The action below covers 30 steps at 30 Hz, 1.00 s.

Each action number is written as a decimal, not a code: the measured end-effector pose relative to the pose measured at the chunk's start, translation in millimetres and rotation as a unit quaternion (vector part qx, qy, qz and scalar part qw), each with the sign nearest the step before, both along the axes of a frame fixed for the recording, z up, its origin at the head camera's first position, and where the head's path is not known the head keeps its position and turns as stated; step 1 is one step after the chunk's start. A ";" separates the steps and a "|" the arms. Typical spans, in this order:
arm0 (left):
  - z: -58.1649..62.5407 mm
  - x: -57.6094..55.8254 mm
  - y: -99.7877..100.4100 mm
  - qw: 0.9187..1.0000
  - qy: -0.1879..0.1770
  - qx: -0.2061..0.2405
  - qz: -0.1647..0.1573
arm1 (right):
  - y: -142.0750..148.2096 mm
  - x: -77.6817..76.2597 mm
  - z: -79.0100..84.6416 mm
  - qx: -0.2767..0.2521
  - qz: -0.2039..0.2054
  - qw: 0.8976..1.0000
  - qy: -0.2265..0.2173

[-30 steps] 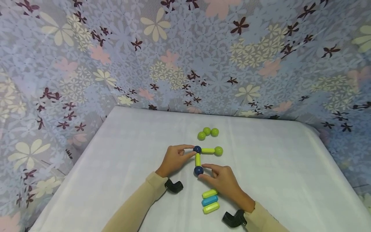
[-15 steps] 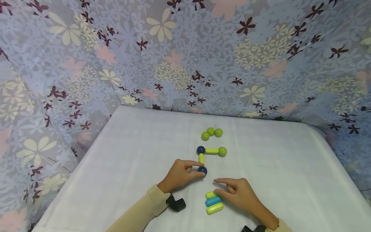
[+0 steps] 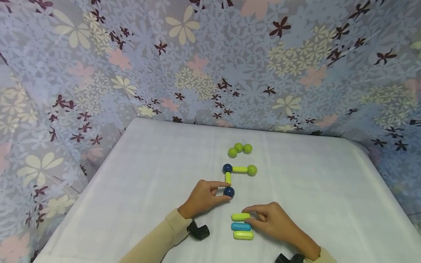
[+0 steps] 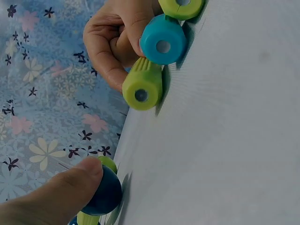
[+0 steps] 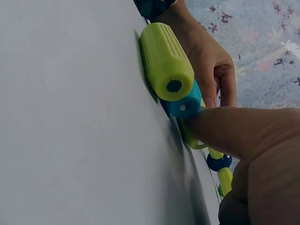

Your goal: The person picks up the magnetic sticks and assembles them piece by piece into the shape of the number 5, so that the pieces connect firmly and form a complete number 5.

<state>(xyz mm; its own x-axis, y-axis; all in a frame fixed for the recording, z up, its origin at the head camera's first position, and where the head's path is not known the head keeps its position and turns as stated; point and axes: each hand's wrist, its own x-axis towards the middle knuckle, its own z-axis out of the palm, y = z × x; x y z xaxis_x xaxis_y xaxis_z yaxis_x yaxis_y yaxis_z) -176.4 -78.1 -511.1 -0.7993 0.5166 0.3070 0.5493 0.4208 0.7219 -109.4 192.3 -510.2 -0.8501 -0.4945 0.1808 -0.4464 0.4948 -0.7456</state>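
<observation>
My left hand (image 3: pixel 205 197) pinches the near dark blue ball (image 3: pixel 228 192) between thumb and forefinger. A yellow-green magnetic rod (image 3: pixel 228 178) runs from that ball to a second dark blue ball (image 3: pixel 227 168). From there another yellow-green rod (image 3: pixel 239 170) leads right to a green ball (image 3: pixel 252 170), making an angled chain. My right hand (image 3: pixel 274 223) pinches the right end of the farthest loose yellow-green magnetic rod (image 3: pixel 240 217). Just nearer lie a blue rod (image 3: pixel 241 227) and a yellow-green rod (image 3: pixel 243 235). Grey discs show in the rod ends in the left wrist view.
Beyond the chain, three green balls (image 3: pixel 238 147) sit close together. A white cloth (image 3: pixel 164 153) covers the table, and flower-patterned fabric (image 3: pixel 204 65) hangs behind and to the left. Each wrist wears a black camera mount (image 3: pixel 198 230).
My left hand has moved from the far dark blue ball to the near one. My right hand has let go of the near ball and come down to the loose rods, which now lie straighter.
</observation>
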 end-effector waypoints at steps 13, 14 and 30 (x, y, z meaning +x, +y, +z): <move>-2.3 0.5 -0.1 1.000 0.003 -0.008 -0.002 | -5.8 -1.7 -4.1 -0.005 -0.109 0.993 0.033; -2.1 -0.2 0.6 1.000 0.004 -0.007 -0.002 | -5.5 -3.9 -4.4 -0.003 -0.121 0.992 0.048; -3.2 -1.5 1.0 1.000 0.008 -0.001 -0.005 | -9.2 -12.4 -3.7 0.039 -0.167 0.980 0.102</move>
